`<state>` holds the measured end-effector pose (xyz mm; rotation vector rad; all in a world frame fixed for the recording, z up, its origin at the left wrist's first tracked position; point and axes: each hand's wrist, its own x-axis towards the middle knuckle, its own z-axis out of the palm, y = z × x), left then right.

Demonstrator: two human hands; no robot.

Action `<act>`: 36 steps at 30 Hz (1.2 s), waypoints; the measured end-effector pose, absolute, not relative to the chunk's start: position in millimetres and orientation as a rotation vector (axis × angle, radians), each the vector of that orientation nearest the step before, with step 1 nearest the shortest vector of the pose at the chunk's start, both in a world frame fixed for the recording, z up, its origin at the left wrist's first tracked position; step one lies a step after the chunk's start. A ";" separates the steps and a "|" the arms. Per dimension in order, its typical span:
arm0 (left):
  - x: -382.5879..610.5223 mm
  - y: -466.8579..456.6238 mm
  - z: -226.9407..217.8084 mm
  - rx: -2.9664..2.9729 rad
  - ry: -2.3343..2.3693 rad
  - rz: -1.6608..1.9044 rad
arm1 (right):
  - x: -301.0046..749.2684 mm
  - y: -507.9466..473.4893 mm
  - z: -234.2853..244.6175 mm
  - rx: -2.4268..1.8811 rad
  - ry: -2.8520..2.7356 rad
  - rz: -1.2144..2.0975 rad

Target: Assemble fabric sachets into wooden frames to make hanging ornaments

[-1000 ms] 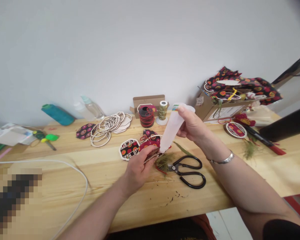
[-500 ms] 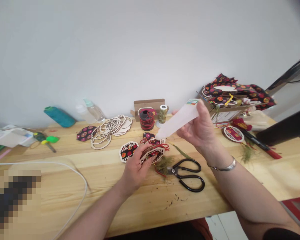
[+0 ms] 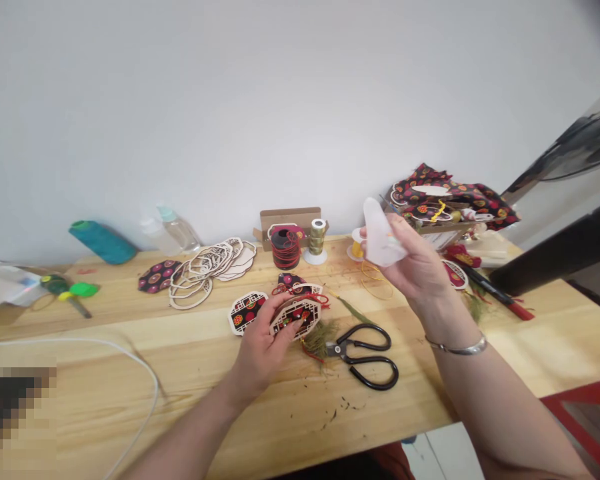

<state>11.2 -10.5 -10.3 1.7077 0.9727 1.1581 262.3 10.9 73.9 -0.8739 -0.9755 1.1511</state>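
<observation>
My left hand (image 3: 266, 339) is closed on a flat wooden lattice ornament (image 3: 299, 319) backed with dark flowered fabric. A red cord and a green tassel (image 3: 321, 337) hang at its right side. My right hand (image 3: 414, 261) grips a translucent white squeeze bottle (image 3: 379, 230) in the air, its tip now pointing up. Another lattice ornament (image 3: 244, 313) lies just left of the held one, and a fabric-covered piece (image 3: 291, 283) lies behind it. Black-handled scissors (image 3: 363, 353) rest on the table right of the tassel.
Along the wall stand a teal thread cone (image 3: 103, 242), a clear bottle (image 3: 177, 227), a red cord spool (image 3: 285, 249) and a gold thread spool (image 3: 317, 239). Wooden frames (image 3: 207, 263) lie in a pile. At right are a box of fabric (image 3: 445, 233) and a black post (image 3: 555, 250).
My right hand has drawn the bottle away from the ornament and tipped it upward. The ornament in my left hand has turned more toward me.
</observation>
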 end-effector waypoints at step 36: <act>10.9 -16.9 -10.0 1.798 0.898 1.192 | 227.2 6.7 47.4 -1.260 -1.506 0.994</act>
